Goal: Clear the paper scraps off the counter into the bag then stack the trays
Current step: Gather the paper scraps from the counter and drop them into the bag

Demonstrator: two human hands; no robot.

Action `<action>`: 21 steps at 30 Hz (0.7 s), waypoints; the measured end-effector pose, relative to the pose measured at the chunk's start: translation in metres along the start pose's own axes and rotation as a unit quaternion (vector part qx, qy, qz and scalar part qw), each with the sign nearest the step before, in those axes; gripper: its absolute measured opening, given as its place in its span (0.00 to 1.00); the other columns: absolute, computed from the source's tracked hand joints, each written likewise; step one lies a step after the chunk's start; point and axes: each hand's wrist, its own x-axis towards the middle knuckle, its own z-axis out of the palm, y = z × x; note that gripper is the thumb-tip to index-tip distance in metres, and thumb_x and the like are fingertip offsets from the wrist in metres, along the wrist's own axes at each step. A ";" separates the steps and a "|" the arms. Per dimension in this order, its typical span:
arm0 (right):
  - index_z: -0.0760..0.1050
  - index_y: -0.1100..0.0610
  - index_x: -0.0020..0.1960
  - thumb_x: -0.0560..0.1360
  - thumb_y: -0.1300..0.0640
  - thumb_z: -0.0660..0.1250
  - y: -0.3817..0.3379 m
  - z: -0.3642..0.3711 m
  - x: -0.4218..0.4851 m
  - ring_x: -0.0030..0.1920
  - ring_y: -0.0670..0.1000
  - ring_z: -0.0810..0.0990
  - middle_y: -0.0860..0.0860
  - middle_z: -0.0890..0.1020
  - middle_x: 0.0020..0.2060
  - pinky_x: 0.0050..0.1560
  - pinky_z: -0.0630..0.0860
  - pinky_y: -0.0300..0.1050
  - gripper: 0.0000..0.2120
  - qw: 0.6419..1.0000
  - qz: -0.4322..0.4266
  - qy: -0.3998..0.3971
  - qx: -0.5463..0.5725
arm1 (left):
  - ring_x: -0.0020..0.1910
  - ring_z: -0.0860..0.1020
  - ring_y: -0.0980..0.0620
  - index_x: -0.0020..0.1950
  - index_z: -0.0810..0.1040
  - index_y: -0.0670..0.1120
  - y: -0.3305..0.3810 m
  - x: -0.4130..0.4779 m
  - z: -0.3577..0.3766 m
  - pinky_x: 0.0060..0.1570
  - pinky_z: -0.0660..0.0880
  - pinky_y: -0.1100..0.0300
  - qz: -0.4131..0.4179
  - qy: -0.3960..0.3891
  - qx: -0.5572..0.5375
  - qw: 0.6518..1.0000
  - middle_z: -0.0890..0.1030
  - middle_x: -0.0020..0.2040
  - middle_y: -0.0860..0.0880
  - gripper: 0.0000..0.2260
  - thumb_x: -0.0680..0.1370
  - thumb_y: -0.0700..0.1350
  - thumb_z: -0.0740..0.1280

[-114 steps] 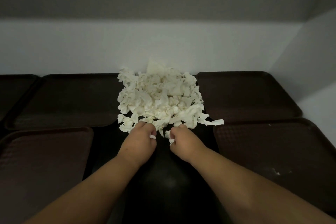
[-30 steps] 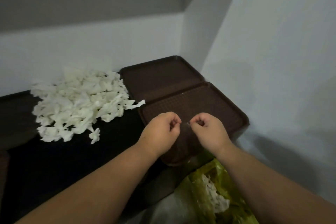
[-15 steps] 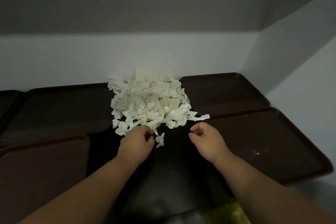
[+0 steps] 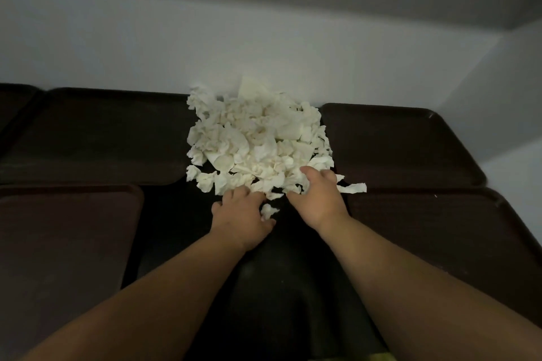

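A heap of white paper scraps (image 4: pixel 258 141) lies on the black counter (image 4: pixel 278 296) against the back wall. Both my hands are at the heap's near edge. My left hand (image 4: pixel 243 214) curls its fingers into the front scraps, and one loose scrap (image 4: pixel 268 211) lies by its thumb. My right hand (image 4: pixel 318 199) digs into the right front of the heap with its fingertips buried in paper. Dark brown trays lie flat around the heap: back left (image 4: pixel 96 138), front left (image 4: pixel 64 243), back right (image 4: pixel 390 143), front right (image 4: pixel 440 237). A yellow-green sliver of the bag (image 4: pixel 381 357) shows at the bottom edge.
White walls close the counter at the back and on the right, meeting in a corner at the far right. Another dark tray edge (image 4: pixel 14 102) shows at the far left. A long scrap (image 4: pixel 353 187) sticks out toward the right trays.
My view swung back from the bag at the right to the heap. Both hands moved forward into the scraps; the right hand, empty half a second ago, now has its fingers in the paper.
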 end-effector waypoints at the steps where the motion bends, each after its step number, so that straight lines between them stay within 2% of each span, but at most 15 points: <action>1: 0.64 0.46 0.76 0.76 0.48 0.70 0.001 0.003 0.004 0.52 0.51 0.76 0.50 0.59 0.73 0.51 0.74 0.41 0.31 1.000 -0.005 -0.002 -0.011 | 0.71 0.64 0.46 0.70 0.69 0.58 0.001 0.000 0.003 0.67 0.65 0.45 0.007 0.011 0.011 1.000 0.67 0.71 0.51 0.24 0.76 0.63 0.65; 4: 0.68 0.48 0.73 0.77 0.54 0.69 0.007 0.008 0.010 0.48 0.48 0.74 0.48 0.64 0.69 0.50 0.75 0.41 0.25 1.000 -0.017 -0.008 -0.010 | 0.68 0.66 0.47 0.69 0.71 0.57 -0.003 -0.002 0.011 0.64 0.67 0.49 0.022 0.031 -0.012 0.999 0.69 0.67 0.51 0.18 0.80 0.55 0.63; 8: 0.76 0.53 0.55 0.77 0.63 0.65 0.016 0.008 0.011 0.43 0.49 0.77 0.47 0.69 0.59 0.44 0.75 0.39 0.10 0.999 -0.033 -0.011 -0.018 | 0.60 0.69 0.49 0.65 0.74 0.54 -0.012 -0.005 0.006 0.57 0.72 0.54 0.035 0.045 -0.057 0.997 0.71 0.60 0.52 0.14 0.80 0.50 0.61; 10: 0.78 0.54 0.54 0.77 0.64 0.65 0.021 0.004 0.008 0.41 0.47 0.75 0.46 0.69 0.55 0.41 0.73 0.37 0.09 0.999 -0.035 -0.014 -0.018 | 0.58 0.70 0.50 0.61 0.75 0.53 -0.014 -0.007 -0.001 0.52 0.74 0.55 0.034 0.055 -0.084 0.994 0.71 0.56 0.53 0.11 0.79 0.48 0.62; 15: 0.79 0.53 0.51 0.77 0.62 0.65 0.028 -0.010 -0.011 0.42 0.44 0.76 0.46 0.73 0.54 0.38 0.72 0.33 0.07 0.999 -0.038 0.009 0.026 | 0.52 0.73 0.54 0.58 0.78 0.54 -0.012 -0.011 -0.030 0.45 0.75 0.57 0.033 0.095 -0.136 0.986 0.71 0.54 0.56 0.09 0.78 0.47 0.66; 18: 0.80 0.52 0.49 0.77 0.62 0.67 0.030 -0.022 -0.026 0.43 0.42 0.76 0.46 0.75 0.53 0.36 0.69 0.26 0.06 0.996 -0.031 0.045 0.065 | 0.48 0.75 0.55 0.54 0.79 0.54 -0.008 -0.013 -0.047 0.41 0.75 0.58 0.053 0.128 -0.164 0.977 0.71 0.51 0.57 0.07 0.77 0.47 0.66; 21: 0.80 0.52 0.49 0.76 0.62 0.67 0.031 -0.034 -0.044 0.44 0.41 0.76 0.46 0.75 0.52 0.36 0.69 0.22 0.06 0.992 -0.013 0.081 0.101 | 0.48 0.75 0.55 0.56 0.79 0.53 -0.001 -0.014 -0.059 0.42 0.76 0.57 0.076 0.153 -0.182 0.968 0.72 0.51 0.56 0.08 0.77 0.47 0.67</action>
